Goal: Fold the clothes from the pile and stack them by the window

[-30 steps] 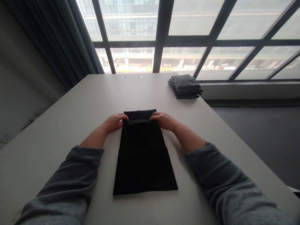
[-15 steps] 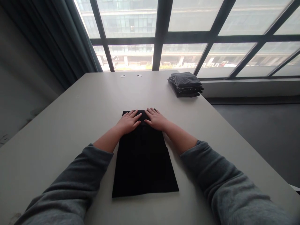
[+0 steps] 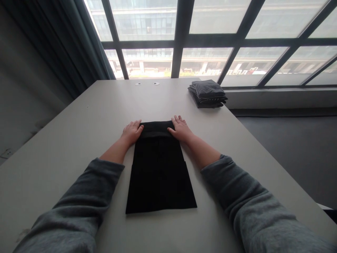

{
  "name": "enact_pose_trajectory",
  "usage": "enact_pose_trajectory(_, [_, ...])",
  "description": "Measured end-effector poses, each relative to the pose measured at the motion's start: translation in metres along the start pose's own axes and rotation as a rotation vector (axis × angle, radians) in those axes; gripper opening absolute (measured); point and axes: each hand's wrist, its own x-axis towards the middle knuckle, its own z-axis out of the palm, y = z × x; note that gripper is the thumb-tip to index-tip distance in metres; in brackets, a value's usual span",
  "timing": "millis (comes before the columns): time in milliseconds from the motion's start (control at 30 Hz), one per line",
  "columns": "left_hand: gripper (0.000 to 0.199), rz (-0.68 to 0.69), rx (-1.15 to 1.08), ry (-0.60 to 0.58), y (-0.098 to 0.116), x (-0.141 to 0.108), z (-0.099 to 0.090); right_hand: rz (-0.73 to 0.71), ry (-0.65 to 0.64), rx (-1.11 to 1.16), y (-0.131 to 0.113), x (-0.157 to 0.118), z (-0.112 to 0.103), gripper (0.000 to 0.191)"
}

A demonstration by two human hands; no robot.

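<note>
A folded black cloth point(image 3: 159, 172) lies flat on the white table point(image 3: 110, 105), with a band across its far end. At its far left corner rests my left hand point(image 3: 132, 132), thumb on the fabric edge and fingers stretched forward. My right hand point(image 3: 181, 129) is at the far right corner, its fingers spread over the edge and its thumb lying on the cloth. Neither hand grips anything; both lie flat.
A stack of folded dark grey and black cloths point(image 3: 207, 94) sits near the table's far right corner. Two round inserts are set in the table near its far edge. Windows stand beyond, and a dark curtain point(image 3: 76, 45) hangs at the left.
My hands have moved apart, from the middle of the cloth's far end out to its two far corners. The cloth's near edge appears slightly farther away.
</note>
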Motion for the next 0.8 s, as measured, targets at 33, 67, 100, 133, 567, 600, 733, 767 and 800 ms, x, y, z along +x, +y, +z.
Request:
enact_pose_trajectory(33, [0.068,-0.036,0.019,0.0,-0.008,0.001,-0.002,0.044,0.001,-0.014,0.004,-0.001,-0.001,0.088])
enact_pose_trajectory(67, [0.07,-0.052,0.037,-0.006,-0.014,0.002,-0.003,0.072,-0.011,-0.024,0.008,-0.001,-0.003,0.093])
enact_pose_trajectory(100, [0.072,-0.054,0.049,-0.014,-0.02,0.002,-0.004,0.087,-0.03,-0.03,0.011,-0.002,-0.004,0.096])
enact_pose_trajectory(133, [0.074,-0.047,0.054,-0.022,-0.024,0.003,-0.005,0.093,-0.051,-0.032,0.013,-0.003,-0.005,0.098])
enact_pose_trajectory(567, [0.078,-0.034,-0.121,0.005,-0.014,-0.003,-0.014,0.04,-0.017,0.094,0.015,-0.006,-0.007,0.076])
enact_pose_trajectory(600, [0.084,-0.039,-0.158,0.008,-0.013,-0.004,-0.014,0.042,-0.01,0.105,0.014,-0.006,-0.006,0.074])
enact_pose_trajectory(733, [0.105,-0.007,-0.325,0.02,-0.012,-0.004,-0.013,0.063,0.013,0.186,0.009,-0.007,-0.004,0.077])
enact_pose_trajectory(767, [0.108,0.002,-0.383,0.03,-0.012,-0.004,-0.012,0.068,0.025,0.224,0.008,-0.008,-0.004,0.078])
enact_pose_trajectory(800, [0.112,0.01,-0.447,0.043,-0.013,-0.004,-0.011,0.07,0.041,0.273,0.007,-0.009,-0.005,0.077])
